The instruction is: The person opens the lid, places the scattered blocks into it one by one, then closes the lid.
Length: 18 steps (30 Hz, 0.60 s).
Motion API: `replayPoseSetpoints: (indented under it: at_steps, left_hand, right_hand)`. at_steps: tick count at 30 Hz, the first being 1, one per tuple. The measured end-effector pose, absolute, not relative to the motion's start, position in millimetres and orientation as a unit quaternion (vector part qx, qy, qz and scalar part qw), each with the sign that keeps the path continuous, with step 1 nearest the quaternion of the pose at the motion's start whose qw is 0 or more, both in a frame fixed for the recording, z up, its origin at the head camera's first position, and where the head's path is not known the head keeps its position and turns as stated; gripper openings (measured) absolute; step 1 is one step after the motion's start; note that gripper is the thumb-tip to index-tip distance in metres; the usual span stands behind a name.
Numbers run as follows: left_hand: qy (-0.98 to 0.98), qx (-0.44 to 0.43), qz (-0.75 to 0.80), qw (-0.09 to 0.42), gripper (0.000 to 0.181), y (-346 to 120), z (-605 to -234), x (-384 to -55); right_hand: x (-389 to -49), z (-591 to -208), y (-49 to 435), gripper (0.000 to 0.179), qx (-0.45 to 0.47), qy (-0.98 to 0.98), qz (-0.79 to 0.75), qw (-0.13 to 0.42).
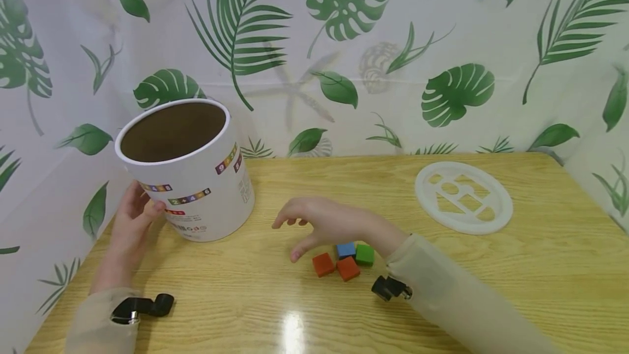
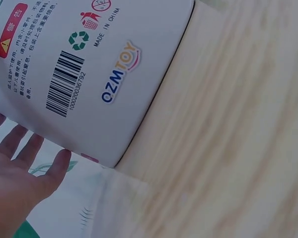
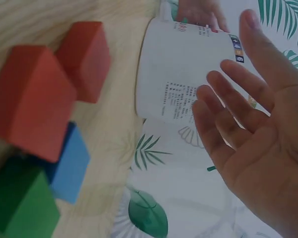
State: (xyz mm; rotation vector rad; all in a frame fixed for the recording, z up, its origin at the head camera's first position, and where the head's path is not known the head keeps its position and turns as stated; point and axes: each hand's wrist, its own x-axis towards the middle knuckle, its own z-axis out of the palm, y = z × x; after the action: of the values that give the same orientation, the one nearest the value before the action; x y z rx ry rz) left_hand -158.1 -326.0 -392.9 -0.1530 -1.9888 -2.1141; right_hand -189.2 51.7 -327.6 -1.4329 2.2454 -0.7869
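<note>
The white OZMTOY tub [image 1: 208, 204] stands left of the frame's centre on the wooden surface [image 1: 236, 310], mouth upward, its upright axis slanting toward the upper left. The left hand [image 1: 130, 228] has an unclosed grip, spread fingertips touching the wall. Near centre, the right hand's [image 1: 329, 223] grip is released, beside red, blue and green blocks [image 1: 348, 269].
</note>
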Motion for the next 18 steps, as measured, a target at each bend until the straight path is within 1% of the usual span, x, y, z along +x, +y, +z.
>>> replayPoseSetpoints:
  at_steps: [3, 8, 12, 18]
  left_hand:
    - [-0.686, -0.060, -0.715, 0.123, 0.068, -326.2, -389.9, -157.0]
    - [-0.686, -0.077, -0.710, 0.141, 0.071, -326.4, -387.3, -158.1]
    - [-0.690, -0.078, -0.703, 0.152, 0.071, -326.1, -386.1, -159.8]
    - [-0.704, -0.063, -0.690, 0.158, 0.071, -325.4, -384.3, -159.8]
  right_hand:
    - [-188.6, -334.0, 59.7, 0.053, -0.503, 0.795, -0.268, 0.206]
    - [-188.3, -344.5, 70.7, 0.048, -0.503, 0.797, -0.249, 0.222]
    - [-186.7, -351.8, 76.1, 0.047, -0.489, 0.808, -0.230, 0.236]
    - [-186.7, -364.7, 81.3, 0.049, -0.491, 0.816, -0.206, 0.226]
